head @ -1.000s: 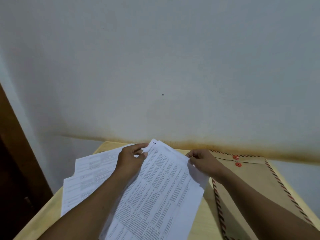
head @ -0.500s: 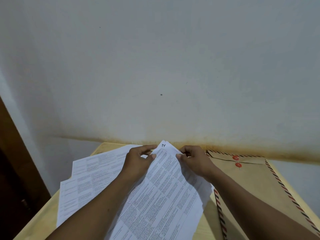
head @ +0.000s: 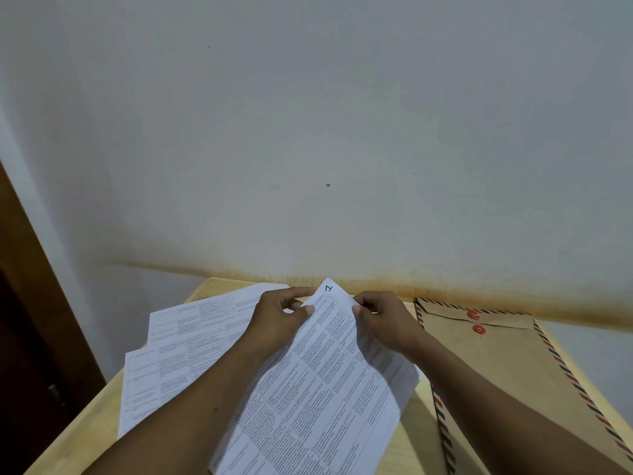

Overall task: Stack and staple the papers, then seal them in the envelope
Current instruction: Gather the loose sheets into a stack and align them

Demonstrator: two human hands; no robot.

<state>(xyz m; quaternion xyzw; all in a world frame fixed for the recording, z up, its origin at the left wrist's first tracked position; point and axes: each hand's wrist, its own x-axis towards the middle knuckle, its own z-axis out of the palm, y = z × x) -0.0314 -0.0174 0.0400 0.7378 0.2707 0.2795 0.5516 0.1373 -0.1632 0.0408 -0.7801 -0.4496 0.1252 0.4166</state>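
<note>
The left hand [head: 277, 323] pinches the far corner of the held sheets [head: 325, 389] between thumb and curled forefinger. The right hand [head: 383, 323] pinches the same corner from the other side, its fingers curled under the edge. That corner, marked with a handwritten numeral, points to 12 o'clock and is lifted slightly off the worktop [head: 414, 437].

This looks like the squaring-up stage of stacking, with stapling and sealing not yet done. To do it well, both pinches should stay light so the sheets can slide against each other. The far edges should then be tapped level before any staple goes in, since the lower sheets fan out on the right side.

More loose sheets [head: 191, 337] lie overlapped at 9 o'clock of the held ones, partly under the left forearm, and probably need gathering in too. The brown envelope [head: 507, 371], with its striped border and red string buttons [head: 474, 320], lies flat at 3 o'clock. No stapler shows in view.
</note>
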